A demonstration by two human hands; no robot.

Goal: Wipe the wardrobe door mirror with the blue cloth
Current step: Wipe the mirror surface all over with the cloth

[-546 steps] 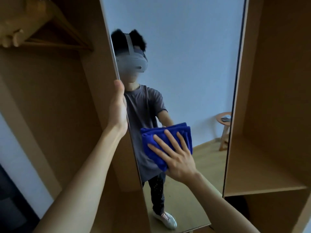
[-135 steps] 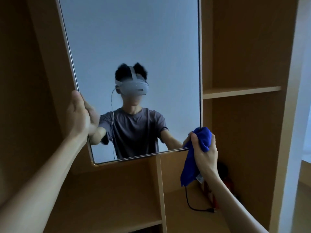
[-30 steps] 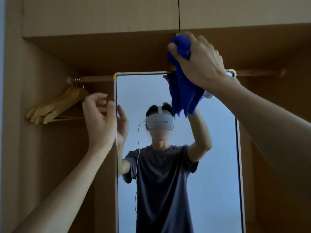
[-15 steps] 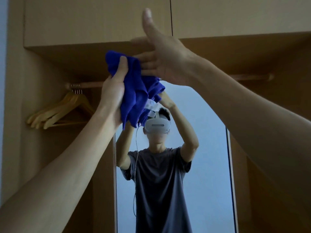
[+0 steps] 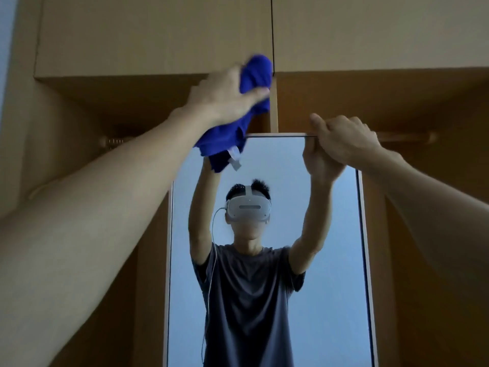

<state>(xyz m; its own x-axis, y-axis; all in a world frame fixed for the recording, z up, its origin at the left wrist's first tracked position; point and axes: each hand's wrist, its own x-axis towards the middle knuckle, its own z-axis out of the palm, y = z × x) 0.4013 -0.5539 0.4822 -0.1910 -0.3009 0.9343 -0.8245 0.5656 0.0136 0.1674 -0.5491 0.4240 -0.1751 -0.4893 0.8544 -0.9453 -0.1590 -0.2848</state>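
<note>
Half a second ago both hands met on the blue cloth (image 5: 239,123); now the left hand (image 5: 225,98) alone has it, and the right hand (image 5: 341,140) has dropped to the mirror's top edge. A second ago the right hand carried the cloth, so it has changed hands.

On the left, a clothes rail (image 5: 113,141) shows dimly inside the wardrobe (image 5: 148,35). The left hand is clenched around the bunched cloth, raised above the mirror's (image 5: 330,260) upper left corner, its loose end and white tag (image 5: 235,159) hanging over the glass; probably to wipe the top strip. To the right, the right hand is closed over the top edge near the right corner, likely steadying the door. The upright panel (image 5: 274,107) just behind the cloth limits upward room.
</note>
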